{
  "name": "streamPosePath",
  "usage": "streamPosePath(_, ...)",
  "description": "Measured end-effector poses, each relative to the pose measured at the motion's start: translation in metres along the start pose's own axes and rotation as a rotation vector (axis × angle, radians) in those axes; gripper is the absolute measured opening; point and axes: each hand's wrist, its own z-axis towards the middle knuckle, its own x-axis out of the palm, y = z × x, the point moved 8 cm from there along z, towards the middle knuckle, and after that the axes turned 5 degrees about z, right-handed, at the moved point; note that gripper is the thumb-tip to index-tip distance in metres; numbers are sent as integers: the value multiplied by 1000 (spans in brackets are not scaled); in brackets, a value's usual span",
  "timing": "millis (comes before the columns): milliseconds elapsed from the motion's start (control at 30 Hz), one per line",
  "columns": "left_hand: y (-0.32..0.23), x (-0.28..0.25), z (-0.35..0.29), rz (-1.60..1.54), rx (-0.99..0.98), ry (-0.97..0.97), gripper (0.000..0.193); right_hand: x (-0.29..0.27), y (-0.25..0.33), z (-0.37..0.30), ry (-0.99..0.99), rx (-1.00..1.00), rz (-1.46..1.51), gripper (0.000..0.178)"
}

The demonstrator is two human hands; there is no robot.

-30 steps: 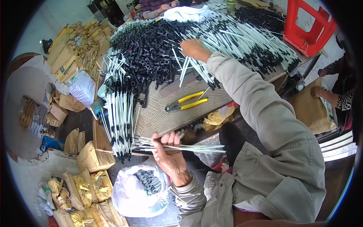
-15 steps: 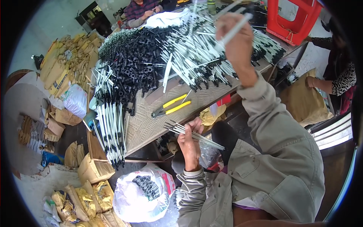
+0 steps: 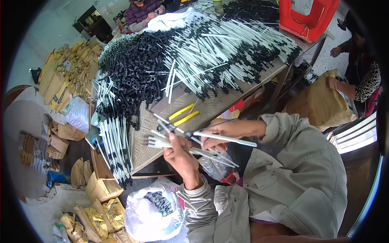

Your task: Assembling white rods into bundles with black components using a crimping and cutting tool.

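In front of the table edge, my left hand (image 3: 181, 160) is closed round a small bundle of thin white rods (image 3: 214, 158). Close beside it on the right, my right hand (image 3: 223, 131) pinches a longer white rod (image 3: 233, 139) with a black fitting toward the left hand. The rods of both hands cross, so I cannot tell whether their tips touch. Behind my hands lie yellow-handled pliers (image 3: 187, 117), their jaws partly hidden. Farther back is a large heap of white rods with black ends (image 3: 227, 40), next to a pile of black fittings (image 3: 131, 69).
Rod bundles (image 3: 115, 146) hang over the table's left corner. Below stands a white plastic bag (image 3: 152, 214) holding black-and-white pieces. A red stool (image 3: 308, 32) sits at the back right. One person works across the table; another, at right, holds a brown sack (image 3: 320, 99).
My right hand has come down from the rod heap to my left hand, carrying a white rod. My left hand has moved slightly left with its bundle.
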Motion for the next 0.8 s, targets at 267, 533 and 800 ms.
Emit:
streamPosePath(267,7,-29,5,-463,-112,9,29,-252,200,15,-1352,-197,-1705,35)
streamPosePath(533,32,23,-30,-357,-334,367,31,-277,200,14,-1284,-297,-1118,27)
streamPosePath(800,74,30,-31,-189,-378,284,35,-64,216,-137,-1152,-1410,-612,12)
